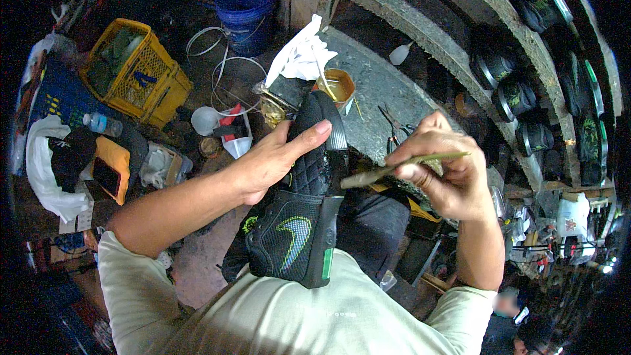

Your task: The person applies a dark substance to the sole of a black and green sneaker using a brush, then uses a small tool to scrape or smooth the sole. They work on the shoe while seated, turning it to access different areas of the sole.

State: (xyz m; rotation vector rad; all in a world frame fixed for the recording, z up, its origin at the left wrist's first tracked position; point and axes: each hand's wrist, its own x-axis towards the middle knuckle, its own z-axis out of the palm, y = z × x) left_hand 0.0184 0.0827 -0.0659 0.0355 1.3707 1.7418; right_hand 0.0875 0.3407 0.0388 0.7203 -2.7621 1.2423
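Note:
A black shoe [289,236] with a curved multicoloured mark on its side stands lengthwise in front of me, one end against my shirt. My left hand [276,154] is closed around its upper part, the thumb lying across the black surface. Between the thumb and fingers of my right hand [453,171] is a thin, flat, greenish stick-like tool [374,174]; whether its end carries bristles I cannot make out. That end meets or nearly meets the shoe's right edge, where a dark patch looks glossy.
A yellowish cup [340,84] with a stick in it stands on the grey bench [368,66], near pliers [393,125] and white cloth or paper [299,56]. At left are a yellow crate [148,82] and blue bucket [246,16]. Shelves at right hold several dark shoes [516,98].

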